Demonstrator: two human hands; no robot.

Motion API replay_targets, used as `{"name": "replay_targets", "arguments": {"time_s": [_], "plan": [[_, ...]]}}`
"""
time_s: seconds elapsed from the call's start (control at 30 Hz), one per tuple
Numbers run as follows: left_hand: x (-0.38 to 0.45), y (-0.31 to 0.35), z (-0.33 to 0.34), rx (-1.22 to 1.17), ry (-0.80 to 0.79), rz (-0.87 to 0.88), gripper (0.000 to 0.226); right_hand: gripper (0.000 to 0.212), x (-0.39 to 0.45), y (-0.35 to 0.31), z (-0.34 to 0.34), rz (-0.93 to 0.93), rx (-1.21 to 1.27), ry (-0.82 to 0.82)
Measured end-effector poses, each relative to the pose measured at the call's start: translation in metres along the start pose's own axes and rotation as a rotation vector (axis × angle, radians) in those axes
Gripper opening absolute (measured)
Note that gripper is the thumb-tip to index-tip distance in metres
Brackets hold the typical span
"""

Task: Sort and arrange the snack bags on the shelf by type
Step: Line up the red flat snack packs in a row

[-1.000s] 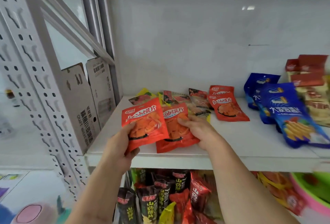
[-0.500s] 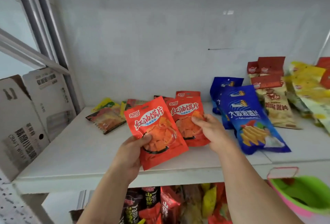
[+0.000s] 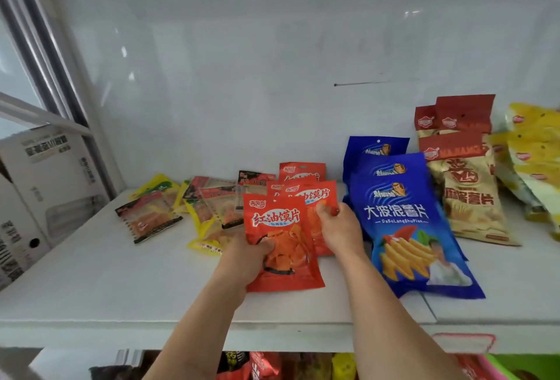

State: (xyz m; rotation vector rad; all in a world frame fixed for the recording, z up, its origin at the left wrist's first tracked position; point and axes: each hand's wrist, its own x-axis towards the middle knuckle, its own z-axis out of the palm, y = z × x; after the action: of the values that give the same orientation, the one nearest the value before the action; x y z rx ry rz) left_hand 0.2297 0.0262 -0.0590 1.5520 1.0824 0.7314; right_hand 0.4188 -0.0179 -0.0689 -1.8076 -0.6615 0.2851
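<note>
My left hand (image 3: 247, 258) grips an orange-red snack bag (image 3: 277, 222) by its lower left side, just above the white shelf (image 3: 121, 282). My right hand (image 3: 339, 229) pinches a second orange-red bag (image 3: 315, 197) of the same kind, which lies over more orange-red bags (image 3: 301, 170) at mid-shelf. Right of them lies a pile of blue chip bags (image 3: 406, 228). Further right are beige bags with red tops (image 3: 466, 191) and yellow bags (image 3: 533, 149). A loose heap of small yellow and clear-red packets (image 3: 194, 203) lies to the left.
Cardboard boxes (image 3: 39, 185) stand beyond the shelf's left end, past the grey metal upright (image 3: 60, 76). The lower shelf holds dark and red snack bags (image 3: 260, 364). A green and pink container (image 3: 515, 370) shows at the bottom right.
Both hands have carried their orange-red bags to the right, onto the other orange-red bags beside the blue pile. The view has turned right.
</note>
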Motion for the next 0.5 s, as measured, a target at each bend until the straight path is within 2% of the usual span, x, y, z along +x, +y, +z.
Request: {"name": "replay_targets", "arguments": {"time_s": [0.1,0.2,0.37,0.5], "plan": [[0.006,0.004,0.013,0.184,0.051,0.013,0.021,0.043,-0.001,-0.003,-0.001,-0.011,0.016,0.018],[0.008,0.007,0.024,0.339,0.077,0.034,0.017,0.052,-0.003,-0.003,0.001,-0.036,-0.025,0.006],[0.014,0.005,0.033,0.494,0.077,0.063,0.03,0.067,-0.001,-0.004,0.008,-0.065,-0.111,-0.013],[0.021,0.006,0.034,0.571,0.085,0.065,0.035,0.08,0.002,-0.004,0.013,-0.02,-0.271,-0.053]]}}
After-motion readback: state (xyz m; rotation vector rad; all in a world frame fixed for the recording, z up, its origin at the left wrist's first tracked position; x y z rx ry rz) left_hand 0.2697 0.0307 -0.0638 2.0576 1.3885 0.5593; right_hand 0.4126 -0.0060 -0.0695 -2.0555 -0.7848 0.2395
